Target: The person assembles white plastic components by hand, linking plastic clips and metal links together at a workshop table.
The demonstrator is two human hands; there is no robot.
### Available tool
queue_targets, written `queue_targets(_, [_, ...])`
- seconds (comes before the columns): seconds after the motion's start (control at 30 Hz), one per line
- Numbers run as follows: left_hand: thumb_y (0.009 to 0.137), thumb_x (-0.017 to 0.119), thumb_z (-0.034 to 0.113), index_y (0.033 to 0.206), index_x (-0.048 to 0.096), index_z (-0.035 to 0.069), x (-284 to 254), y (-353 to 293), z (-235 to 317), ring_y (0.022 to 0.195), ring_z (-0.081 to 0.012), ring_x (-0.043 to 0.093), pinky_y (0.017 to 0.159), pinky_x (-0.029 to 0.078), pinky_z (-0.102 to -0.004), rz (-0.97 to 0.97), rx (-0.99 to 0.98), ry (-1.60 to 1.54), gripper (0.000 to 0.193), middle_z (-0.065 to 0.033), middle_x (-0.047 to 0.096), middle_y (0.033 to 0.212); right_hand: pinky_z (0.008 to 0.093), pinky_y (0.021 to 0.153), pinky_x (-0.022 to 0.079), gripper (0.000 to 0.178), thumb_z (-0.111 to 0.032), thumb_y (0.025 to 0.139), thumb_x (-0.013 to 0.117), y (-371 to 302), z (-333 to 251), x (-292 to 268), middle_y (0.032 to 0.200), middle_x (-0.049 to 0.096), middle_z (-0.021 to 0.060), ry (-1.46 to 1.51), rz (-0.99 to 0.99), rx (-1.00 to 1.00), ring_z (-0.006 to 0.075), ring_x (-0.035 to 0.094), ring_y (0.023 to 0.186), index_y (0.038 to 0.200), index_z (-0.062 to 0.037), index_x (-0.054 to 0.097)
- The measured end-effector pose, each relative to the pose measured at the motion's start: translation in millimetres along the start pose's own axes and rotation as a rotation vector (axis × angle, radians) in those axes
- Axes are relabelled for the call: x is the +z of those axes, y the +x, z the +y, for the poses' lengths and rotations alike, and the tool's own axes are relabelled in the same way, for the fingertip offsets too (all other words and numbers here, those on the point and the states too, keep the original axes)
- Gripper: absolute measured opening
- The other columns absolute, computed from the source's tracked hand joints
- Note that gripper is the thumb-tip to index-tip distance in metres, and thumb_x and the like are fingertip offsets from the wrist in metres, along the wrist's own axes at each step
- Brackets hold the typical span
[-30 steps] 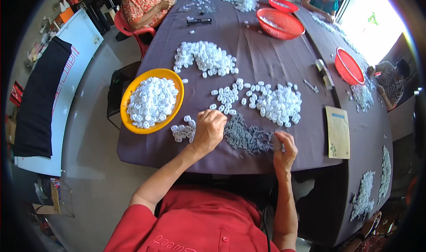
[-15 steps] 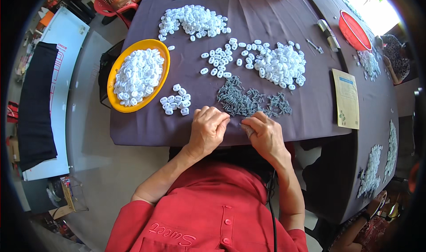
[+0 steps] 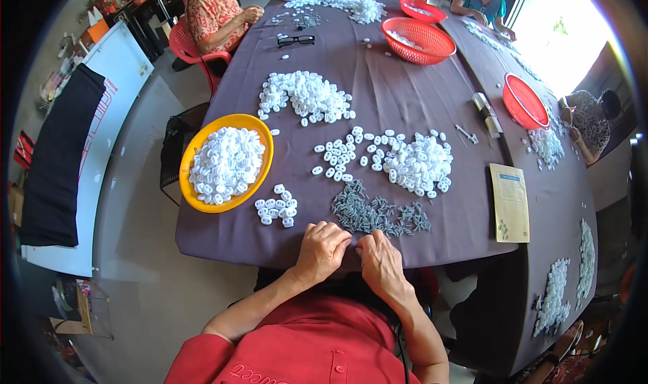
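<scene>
At the table's near edge, my left hand (image 3: 320, 254) is closed, thumb and fingers pinched together. My right hand (image 3: 382, 262) faces it in a similar pinch, the fingertips of the two almost meeting. Whatever they grip is too small or hidden to make out. Just beyond my fingers lies a loose heap of short grey rods (image 3: 364, 210). Left of it sits a small group of white oval pieces (image 3: 277, 208) with dark markings. Similar white pieces form a larger heap (image 3: 420, 164) behind the rods, with a scattered cluster (image 3: 336, 156) beside it.
A yellow oval basin (image 3: 191, 193) piled with white pieces stands at the left edge. Farther back are another white heap (image 3: 307, 95), glasses (image 3: 295, 40) and a red basket (image 3: 432, 52). A yellowish envelope (image 3: 511, 205) lies at right. Other people sit around the tables.
The view has tilted upward, so more of the far table and people show. My right hand has come closer to my left, and its fingers have turned inward.
</scene>
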State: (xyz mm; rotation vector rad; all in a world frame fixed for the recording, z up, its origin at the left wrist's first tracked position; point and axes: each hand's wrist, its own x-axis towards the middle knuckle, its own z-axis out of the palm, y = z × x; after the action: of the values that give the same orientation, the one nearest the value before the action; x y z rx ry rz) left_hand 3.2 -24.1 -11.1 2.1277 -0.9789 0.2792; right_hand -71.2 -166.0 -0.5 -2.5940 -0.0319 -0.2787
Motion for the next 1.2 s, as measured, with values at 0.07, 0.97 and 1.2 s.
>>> queue_targets(0.07, [0.073, 0.067, 0.008, 0.078, 0.062, 0.008, 1, 1, 0, 0.071, -0.0222, 0.055, 0.066, 0.039, -0.0343, 0.001, -0.005, -0.003, 0.007, -0.0030, 0.058, 0.074, 0.0407, 0.063, 0.045, 0.009, -0.007, 0.080, 0.054, -1, 1, 5, 0.080, 0.047, 0.0146, -0.030, 0.018, -0.009, 0.0311, 0.053, 0.075, 0.080, -0.0024, 0.047])
queue_targets(0.97, [0.073, 0.061, 0.010, 0.084, 0.070, 0.010, 93, 202, -65, 0.082, -0.0281, 0.056, 0.075, 0.045, -0.0391, 0.024, 0.059, 0.123, 0.014, -0.0089, 0.062, 0.085, 0.0246, 0.070, 0.043, 0.028, 0.013, 0.072, 0.041, 16, 79, -29, 0.087, 0.053, 0.0098, 0.377, 0.796, 0.129, 0.0179, 0.053, 0.076, 0.095, -0.0001, 0.052])
queue_targets(1.2, [0.068, 0.062, 0.013, 0.083, 0.071, 0.021, 107, 210, -66, 0.091, -0.0261, 0.053, 0.079, 0.039, -0.0440, -0.112, -0.086, 0.215, 0.019, -0.0058, 0.062, 0.090, 0.0298, 0.069, 0.047, 0.030, 0.014, 0.069, 0.048, 16, 85, -29, 0.087, 0.057, 0.0148, 0.373, 0.748, 0.161, 0.0265, 0.058, 0.077, 0.094, 0.0005, 0.055])
